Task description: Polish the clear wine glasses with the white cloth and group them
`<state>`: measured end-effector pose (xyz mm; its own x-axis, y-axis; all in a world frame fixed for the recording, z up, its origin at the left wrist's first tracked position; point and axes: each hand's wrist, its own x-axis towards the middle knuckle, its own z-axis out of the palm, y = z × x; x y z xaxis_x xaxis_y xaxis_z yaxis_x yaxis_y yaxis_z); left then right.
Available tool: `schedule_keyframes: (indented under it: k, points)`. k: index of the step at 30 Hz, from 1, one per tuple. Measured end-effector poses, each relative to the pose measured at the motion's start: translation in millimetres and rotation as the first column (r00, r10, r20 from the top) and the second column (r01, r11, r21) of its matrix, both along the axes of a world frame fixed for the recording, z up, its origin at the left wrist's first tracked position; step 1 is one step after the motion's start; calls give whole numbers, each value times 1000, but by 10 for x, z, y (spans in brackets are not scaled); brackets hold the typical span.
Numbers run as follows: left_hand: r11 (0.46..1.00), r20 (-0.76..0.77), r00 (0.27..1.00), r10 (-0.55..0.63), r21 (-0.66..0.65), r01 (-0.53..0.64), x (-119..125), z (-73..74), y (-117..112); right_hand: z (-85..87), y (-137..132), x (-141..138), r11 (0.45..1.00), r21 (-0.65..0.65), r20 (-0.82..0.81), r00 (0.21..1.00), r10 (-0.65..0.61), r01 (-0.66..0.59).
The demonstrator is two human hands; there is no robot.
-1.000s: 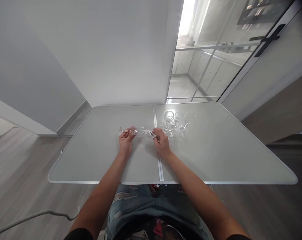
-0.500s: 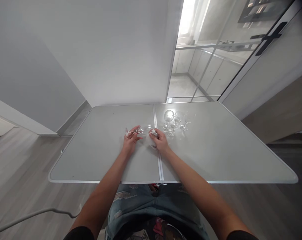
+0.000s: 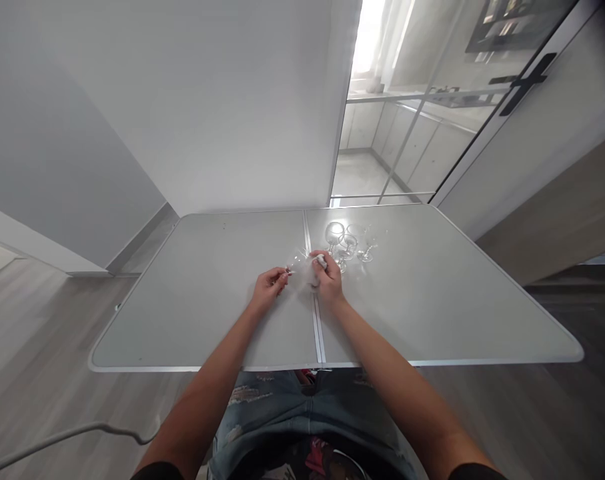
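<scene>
My left hand point(image 3: 270, 287) is closed, its fingertips pinching the stem end of a clear stemmed glass point(image 3: 298, 260). The glass lies sideways above the table, bowl toward the right; its outline is faint. A crumpled white cloth point(image 3: 315, 272) is bunched in my right hand point(image 3: 331, 279), whose fingers curl round it at the bowl. How far the cloth reaches into the glass I cannot tell. Just beyond my right hand stand several clear stemmed glasses, among them a round-bowled glass point(image 3: 335, 231) and a rightmost glass point(image 3: 365, 255). My right hand partly hides the nearest ones.
The pale folding table point(image 3: 182, 300) has a metal rim and a centre seam point(image 3: 318, 333) running beneath my hands. A white wall point(image 3: 252, 120) borders its far edge. Behind the right side is a glass-paned door point(image 3: 407, 120). A grey cable point(image 3: 82, 429) hangs at lower left.
My left hand has shifted its hold on the glass, its fingers now pinching instead of spread. My right hand and the cloth have moved slightly right, and the bowl has turned.
</scene>
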<state>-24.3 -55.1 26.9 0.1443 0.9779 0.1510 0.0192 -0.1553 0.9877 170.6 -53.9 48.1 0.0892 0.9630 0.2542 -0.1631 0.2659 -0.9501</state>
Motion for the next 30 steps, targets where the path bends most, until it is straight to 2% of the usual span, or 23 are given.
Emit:
schedule_keyframes:
  k: [3, 5, 9, 10, 12, 15, 17, 19, 22, 24, 26, 28, 30]
  points:
    - [998, 78, 995, 56, 14, -57, -22, -6, -1, -54, 43, -12, 995, -93, -183, 981, -60, 44]
    - [997, 115, 991, 62, 32, -66, -42, -10, -11, -114, 81, -30, 992, -111, -232, 970, -78, 54]
    - [997, 12, 999, -42, 65, 41, -53, 2, -49, -202, 129, -96, 989, -146, -276, 959, -57, 16]
    - [995, -20, 997, -72, 67, 74, -50, 9, -56, -196, 126, -112, 987, -161, -317, 948, -34, -19]
    - [991, -54, 992, -115, 65, 118, -44, 21, -63, -141, 101, -132, 969, -179, -426, 901, 81, -172]
    - [992, -44, 992, -116, 45, 118, -43, 27, -60, 4, 39, -120, 883, -133, -544, 778, 316, -451]
    - [992, -39, 992, -124, 26, 125, -50, 22, -60, 95, 1, -85, 857, -93, -558, 740, 376, -506]
    - [986, -56, 985, -162, 16, 163, -57, 15, -68, 157, -25, -33, 866, -77, -540, 751, 381, -494]
    - [974, -91, 969, -228, -3, 229, -57, 14, -88, 189, -48, 72, 869, -86, -414, 811, 414, -488]
    - [968, -112, 962, -248, -6, 249, -50, 25, -99, 177, -57, 156, 885, -57, -228, 869, 439, -462]
    - [964, -147, 954, -260, 10, 264, -41, 39, -102, 150, -60, 234, 907, 42, 26, 908, 419, -420]
    - [962, -192, 946, -261, 31, 272, -35, 47, -93, 121, -58, 289, 897, 189, 298, 894, 336, -400]
    - [970, -225, 949, -220, 52, 238, -33, 43, -74, 101, -52, 307, 844, 342, 522, 830, 195, -413]
